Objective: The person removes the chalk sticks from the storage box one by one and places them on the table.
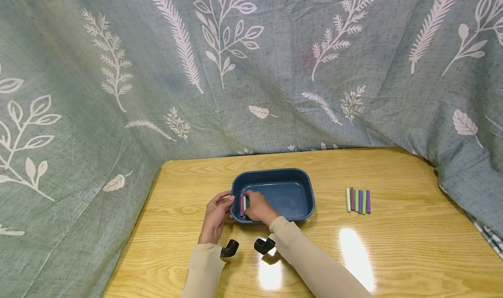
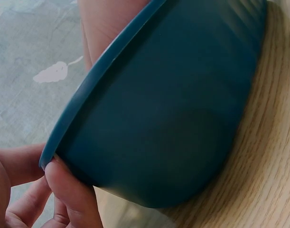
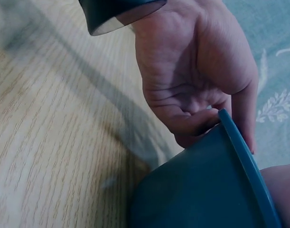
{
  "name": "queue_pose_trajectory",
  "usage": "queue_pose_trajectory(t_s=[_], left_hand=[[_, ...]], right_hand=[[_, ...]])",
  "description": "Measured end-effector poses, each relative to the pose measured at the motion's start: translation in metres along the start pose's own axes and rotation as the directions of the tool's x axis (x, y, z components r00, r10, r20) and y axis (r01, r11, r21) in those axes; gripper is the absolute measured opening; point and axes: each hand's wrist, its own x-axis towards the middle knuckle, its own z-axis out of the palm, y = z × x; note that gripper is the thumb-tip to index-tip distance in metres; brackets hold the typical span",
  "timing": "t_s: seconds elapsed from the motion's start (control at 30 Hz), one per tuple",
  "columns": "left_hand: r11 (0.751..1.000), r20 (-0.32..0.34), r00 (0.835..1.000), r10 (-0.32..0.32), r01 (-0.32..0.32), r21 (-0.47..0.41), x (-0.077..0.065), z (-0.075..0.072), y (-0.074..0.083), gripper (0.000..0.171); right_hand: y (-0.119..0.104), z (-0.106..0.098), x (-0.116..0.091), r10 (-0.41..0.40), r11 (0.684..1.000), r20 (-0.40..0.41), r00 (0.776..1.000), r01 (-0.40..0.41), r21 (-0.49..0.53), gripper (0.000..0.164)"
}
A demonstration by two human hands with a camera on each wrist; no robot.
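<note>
A blue plastic basin stands on the table. My left hand is at its left end; in the left wrist view that hand pinches the rim between thumb and fingers. Reaching inside, my right hand grips a pale green stick by its two ends, low by the left wall. A purple stick lies parallel, just left of it. In the right wrist view, the basin wall hides the sticks and most of my right hand.
Right of the basin, a row of several green and purple sticks lies on the wooden table. A leaf-patterned curtain hangs along the back and sides. Black wrist cameras sit on both wrists.
</note>
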Motion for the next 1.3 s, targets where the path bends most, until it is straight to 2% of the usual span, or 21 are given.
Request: queue_pose_trajectory(t_s=[0.27,0.57,0.73,1.03,1.3], left_hand=[[1.000,-0.001,1.000,0.002,-0.002,-0.005,0.001,0.001,0.001,0.034],[1.000,0.007,1.000,0.004,-0.004,-0.006,0.001,0.003,0.003,0.035],[1.000,0.016,1.000,-0.001,0.001,-0.002,0.000,0.003,0.003,0.036],[1.000,0.020,1.000,0.001,-0.001,0.006,0.000,0.002,0.003,0.034],[1.000,0.008,1.000,-0.003,0.003,0.008,0.002,-0.001,0.000,0.033]], right_hand=[[0.001,-0.003,-0.002,-0.075,0.996,-0.017,0.997,0.074,-0.049,0.028],[0.004,-0.004,-0.005,-0.050,0.997,-0.036,0.998,0.052,0.058,0.032],[0.005,-0.005,-0.007,-0.059,0.991,-0.073,0.996,0.067,0.116,0.032],[0.004,-0.011,-0.012,-0.097,0.951,-0.181,0.979,0.145,0.274,0.034],[0.004,-0.029,-0.025,-0.105,0.930,-0.222,0.969,0.175,0.323,0.036]])
